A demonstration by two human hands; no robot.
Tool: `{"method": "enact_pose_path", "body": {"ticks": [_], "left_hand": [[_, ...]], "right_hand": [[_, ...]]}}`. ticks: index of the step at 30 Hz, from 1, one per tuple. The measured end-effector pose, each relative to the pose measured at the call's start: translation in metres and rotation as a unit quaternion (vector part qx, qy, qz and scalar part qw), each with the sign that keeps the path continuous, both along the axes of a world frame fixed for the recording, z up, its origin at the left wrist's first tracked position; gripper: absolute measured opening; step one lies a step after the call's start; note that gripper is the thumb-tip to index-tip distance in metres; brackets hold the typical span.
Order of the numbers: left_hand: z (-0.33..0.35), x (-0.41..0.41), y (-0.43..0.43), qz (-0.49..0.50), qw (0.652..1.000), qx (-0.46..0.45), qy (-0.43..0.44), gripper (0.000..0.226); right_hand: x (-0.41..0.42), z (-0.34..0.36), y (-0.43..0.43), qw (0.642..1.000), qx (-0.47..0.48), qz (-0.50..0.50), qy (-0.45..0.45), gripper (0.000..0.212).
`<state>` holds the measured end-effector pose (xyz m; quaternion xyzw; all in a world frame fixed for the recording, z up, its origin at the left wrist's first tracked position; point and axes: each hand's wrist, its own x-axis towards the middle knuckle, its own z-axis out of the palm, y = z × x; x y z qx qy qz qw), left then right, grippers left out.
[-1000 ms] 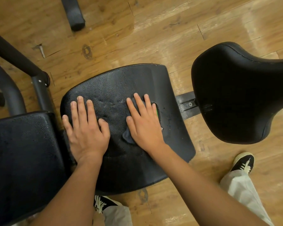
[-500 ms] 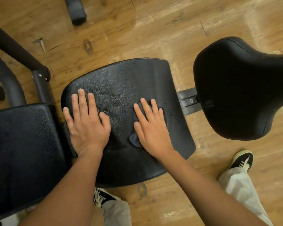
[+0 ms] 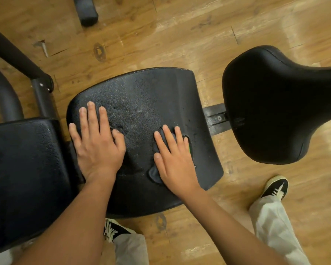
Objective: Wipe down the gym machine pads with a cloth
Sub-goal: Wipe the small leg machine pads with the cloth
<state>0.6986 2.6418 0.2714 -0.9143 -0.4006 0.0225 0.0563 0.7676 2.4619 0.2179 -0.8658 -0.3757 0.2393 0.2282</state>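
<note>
Head view: a small dark cloth [image 3: 154, 175] lies right of centre on the black pebbled-vinyl middle pad [image 3: 141, 92], mid-frame. Wiping well probably calls for even palm pressure and overlapping strokes out to the stitched edges. The right hand [image 3: 175, 159] presses the cloth flat, fingers straight. The left hand [image 3: 97, 144], flat and empty, rests on the pad's left side. A black saddle-shaped pad [image 3: 271, 104] sits at right.

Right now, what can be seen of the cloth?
The cloth is dark, soft-looking and mostly hidden beneath the flat right hand, which presses it onto the black textured middle pad. A rumpled corner pokes out by the thumb's base, a strip shows between the fingers, and a thin green edge shows beside the little finger.
</note>
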Motion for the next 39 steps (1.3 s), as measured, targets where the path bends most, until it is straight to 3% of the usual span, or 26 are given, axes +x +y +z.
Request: {"method": "enact_pose_path", "body": {"ticks": [10,18,27,39], "left_hand": [[-0.002,-0.001,0.001,-0.005,1.000,0.007,-0.003,0.067],[-0.002,-0.001,0.001,-0.005,1.000,0.006,0.001,0.067],[-0.001,-0.002,0.003,-0.006,1.000,0.004,-0.009,0.066],[0.002,-0.001,0.000,-0.001,1.000,-0.005,-0.012,0.065]], "right_hand": [[0.050,-0.007,0.058,0.999,0.023,-0.043,0.017,0.057],[0.004,0.000,0.004,1.000,0.009,-0.022,0.020,0.056],[0.051,-0.009,0.055,0.998,0.019,-0.051,0.016,0.057],[-0.044,0.003,-0.060,0.999,-0.037,-0.019,0.011,0.055]]}}
